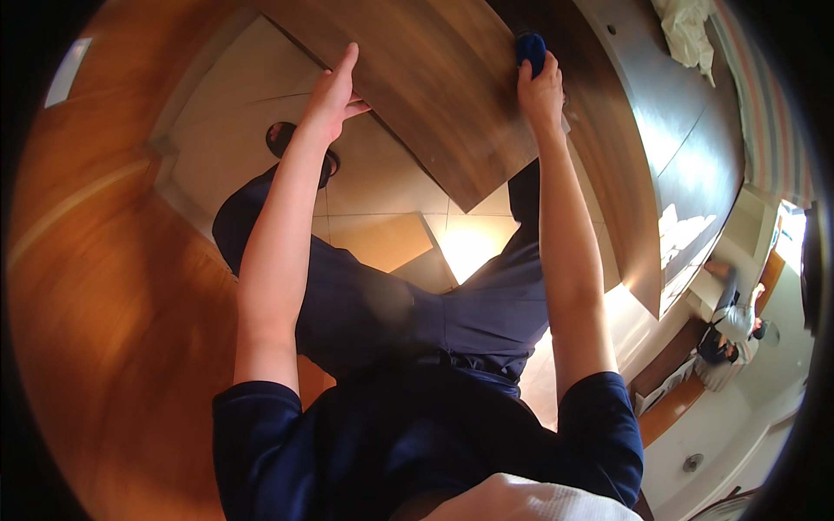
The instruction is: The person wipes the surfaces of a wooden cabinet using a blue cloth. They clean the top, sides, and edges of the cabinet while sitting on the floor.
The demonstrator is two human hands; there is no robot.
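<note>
Dark navy short-sleeved shirt (417, 443), sleeves ending above the elbows; matching navy trousers (391, 304); forearms bare, no watch or rings visible; dark shoe (282, 139) on one foot; white textured cloth (530, 502) at lower edge, near the chest.

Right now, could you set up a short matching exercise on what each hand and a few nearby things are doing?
Things:
1. left hand
2. right hand
3. blue cloth
4. white crumpled cloth

States or places:
A. lying on the metal counter, upper right
B. gripped against the wooden panel
C. resting on the panel's left edge, fingers stretched out
D. closed around the blue cloth

Pairs: 1-C, 2-D, 3-B, 4-A
</note>
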